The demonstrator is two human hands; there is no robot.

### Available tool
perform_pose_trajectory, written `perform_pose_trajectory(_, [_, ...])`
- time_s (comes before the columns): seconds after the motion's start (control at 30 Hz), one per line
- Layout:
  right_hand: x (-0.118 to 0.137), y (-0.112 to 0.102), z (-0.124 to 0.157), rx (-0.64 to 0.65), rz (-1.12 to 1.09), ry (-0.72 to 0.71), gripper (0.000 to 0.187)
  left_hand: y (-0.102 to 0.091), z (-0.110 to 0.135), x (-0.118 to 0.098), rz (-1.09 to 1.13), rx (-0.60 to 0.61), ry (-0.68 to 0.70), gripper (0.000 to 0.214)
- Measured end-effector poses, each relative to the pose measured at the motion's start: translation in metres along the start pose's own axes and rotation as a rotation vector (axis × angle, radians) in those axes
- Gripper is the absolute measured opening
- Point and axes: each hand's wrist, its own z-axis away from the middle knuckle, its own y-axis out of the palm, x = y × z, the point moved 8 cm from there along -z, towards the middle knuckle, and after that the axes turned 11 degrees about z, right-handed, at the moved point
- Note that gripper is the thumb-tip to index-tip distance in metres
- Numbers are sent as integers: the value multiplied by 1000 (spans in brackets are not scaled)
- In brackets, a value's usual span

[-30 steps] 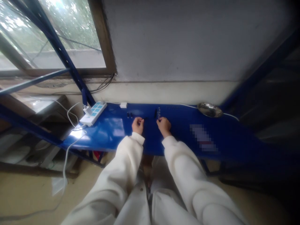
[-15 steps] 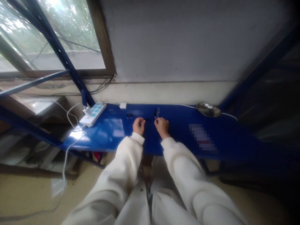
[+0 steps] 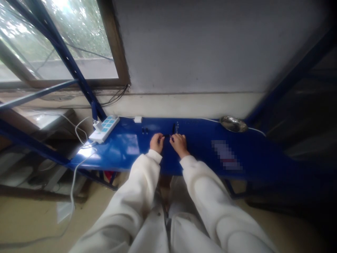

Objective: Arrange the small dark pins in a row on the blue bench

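L hand [image 3: 157,142] and R hand [image 3: 179,143] close together at mid table [image 3: 123,147]. Fingers curled on both, tips pinching a small dark part [image 3: 166,135] held btw them, just above table top; too small to ID. Other dark bits [image 3: 144,130] just behind L hand. Power strip [image 3: 104,128] at left, metal bowl [image 3: 233,123] well apart at right.

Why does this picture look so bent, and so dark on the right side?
Head view: a wide lens bows the window frame and blue table; daylight glares by the power strip, the right corners fall dark, and one patch is pixelated.
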Motion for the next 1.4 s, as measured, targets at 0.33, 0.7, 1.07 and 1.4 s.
perform_pose_trajectory(0.33, [1, 0, 1, 44, -12, -5, 16, 10, 3, -16, -97, 144, 111, 26])
perform_pose_trajectory(0.7, [2, -4, 0, 37, -29, -15, 13, 21, 6, -17, -195, 236, 126, 25])
perform_pose_trajectory(1.07, [5, -5, 1, 46, -75, -33, 13, 19, 5, -11, -183, 220, 110, 18])
perform_pose_trajectory(1.4, [4, -6, -1, 41, -99, -14, 19, -12, 2, 24, 125, -167, -251, 23])
